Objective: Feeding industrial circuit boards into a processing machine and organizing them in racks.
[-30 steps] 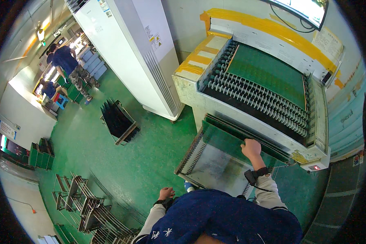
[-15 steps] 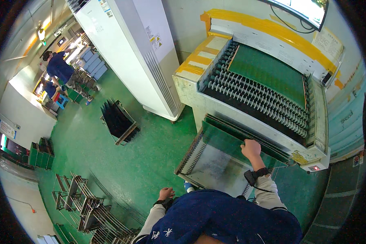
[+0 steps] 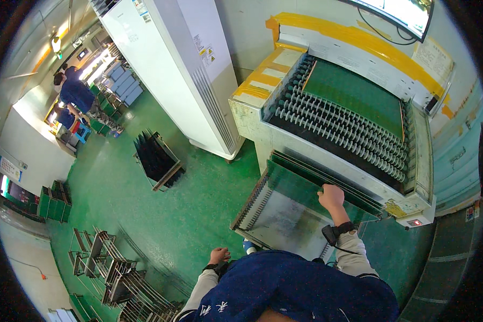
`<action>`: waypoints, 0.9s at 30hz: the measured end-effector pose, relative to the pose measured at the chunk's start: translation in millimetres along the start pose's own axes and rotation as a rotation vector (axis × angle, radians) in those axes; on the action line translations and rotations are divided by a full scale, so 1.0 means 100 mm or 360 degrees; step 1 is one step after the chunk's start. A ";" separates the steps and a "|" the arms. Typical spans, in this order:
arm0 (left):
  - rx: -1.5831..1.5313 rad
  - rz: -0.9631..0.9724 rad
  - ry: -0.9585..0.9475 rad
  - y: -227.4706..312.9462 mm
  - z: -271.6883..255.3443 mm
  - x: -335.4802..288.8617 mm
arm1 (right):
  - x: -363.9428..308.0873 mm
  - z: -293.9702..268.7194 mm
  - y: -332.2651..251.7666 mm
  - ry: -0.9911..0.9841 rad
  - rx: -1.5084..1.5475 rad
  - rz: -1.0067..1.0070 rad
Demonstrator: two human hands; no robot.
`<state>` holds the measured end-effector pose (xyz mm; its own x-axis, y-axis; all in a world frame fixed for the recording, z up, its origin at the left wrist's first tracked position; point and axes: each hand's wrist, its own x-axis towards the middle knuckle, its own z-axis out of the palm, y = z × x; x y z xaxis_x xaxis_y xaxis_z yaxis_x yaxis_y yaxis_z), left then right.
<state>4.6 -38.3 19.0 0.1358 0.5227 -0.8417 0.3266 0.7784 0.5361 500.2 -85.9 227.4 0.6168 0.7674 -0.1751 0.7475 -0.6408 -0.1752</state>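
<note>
Head view, right hand [image 3: 331, 196]: what state?

Fingers folded in, pinching the upper edge of a green panel [image 3: 290, 182]. Thumb placement too small to make out. A black band [image 3: 338, 232] circles the wrist.

And the left hand [image 3: 219, 255]?

Held low, left of the right hand and well apart from it, over the green floor [image 3: 182, 214]. Fingers loosely curled; the palm is hidden, so how far they close cannot be told.

Position of the green panel?

At the right hand, reaching out to its left, set in a metal rack [image 3: 248, 206] with toothed sides. Further panels [image 3: 300, 167] stand just beyond it, on the side away from the person.

What lies past the right hand?

A roller machine [image 3: 311, 150] with rows of pale rollers [image 3: 338, 126]. A green board [image 3: 354, 96] lies flat on them.

Around the left hand?

To its left, a cluster of metal frames [image 3: 112, 268]. Ahead and left, a floor rack of dark sheets [image 3: 153, 155]. Ahead, a tall white cabinet [image 3: 172, 75]. Farthest off, ahead and left, a co-worker in a dark top [image 3: 78, 96].
</note>
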 end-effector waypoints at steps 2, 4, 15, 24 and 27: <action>0.0008 0.0006 0.0010 0.00 0.00 -0.01 | 0.00 0.00 0.00 -0.0008 0.0005 -0.0006; -0.0034 0.0008 0.0014 -0.02 -0.01 0.01 | 0.00 0.00 0.00 0.0002 0.0011 -0.0008; -0.0268 0.0156 -0.0075 -0.10 -0.09 0.08 | -0.17 -0.35 0.03 0.0082 0.0063 -0.0194; -0.0231 0.0027 -0.0066 0.13 0.01 0.00 | -0.68 -1.89 0.36 0.0524 0.0318 -0.0092; -0.0109 0.0044 -0.0105 0.20 0.07 0.07 | -0.77 -2.08 0.75 0.0674 0.1419 0.0067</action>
<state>18.8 -21.1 23.1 0.2060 0.5222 -0.8276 0.2571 0.7871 0.5607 559.6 -188.4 429.4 0.8060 0.5768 0.1327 0.3705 -0.3168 -0.8732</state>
